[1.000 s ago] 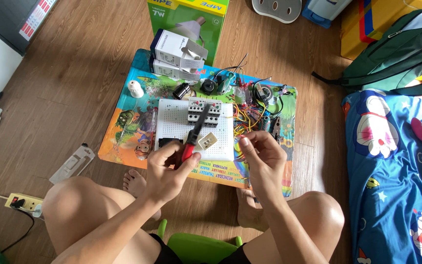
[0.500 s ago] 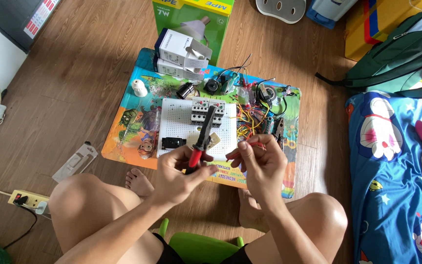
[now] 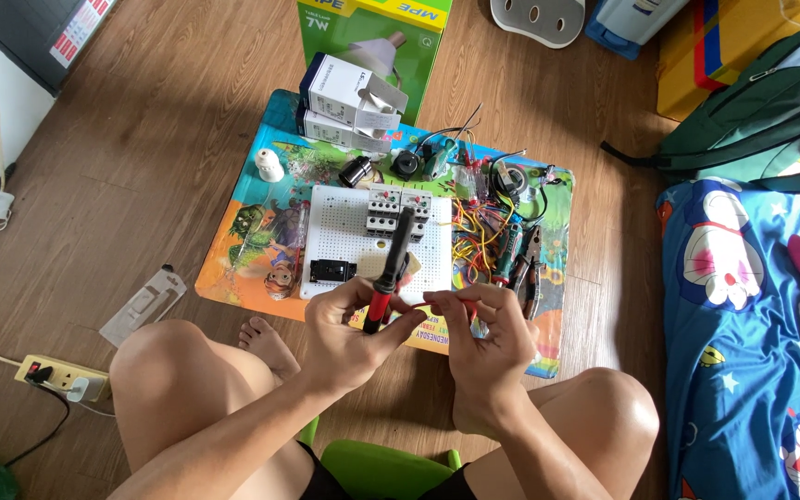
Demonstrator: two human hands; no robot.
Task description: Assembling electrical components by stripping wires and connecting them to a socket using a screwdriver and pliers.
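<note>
My left hand (image 3: 349, 329) grips a red-and-black hand tool (image 3: 389, 268) that points up over the white perforated board (image 3: 344, 231). My right hand (image 3: 483, 338) pinches a thin red wire (image 3: 437, 304) that runs across to the tool's lower end. The two hands almost touch above the front edge of the colourful cartoon mat (image 3: 252, 250). On the board sit two grey-white electrical modules (image 3: 395, 206) and a small black block (image 3: 331, 270).
A tangle of coloured wires (image 3: 479, 231) and pliers (image 3: 530, 264) lie on the mat's right side. White boxes (image 3: 349, 102) and a green box (image 3: 372, 28) stand behind. A power strip (image 3: 57, 375) lies at left, a green backpack (image 3: 761, 120) and blue cartoon fabric (image 3: 752, 324) at right.
Both hands drew closer together and nearer my body. The tool tipped more upright, and the red wire now spans between my hands.
</note>
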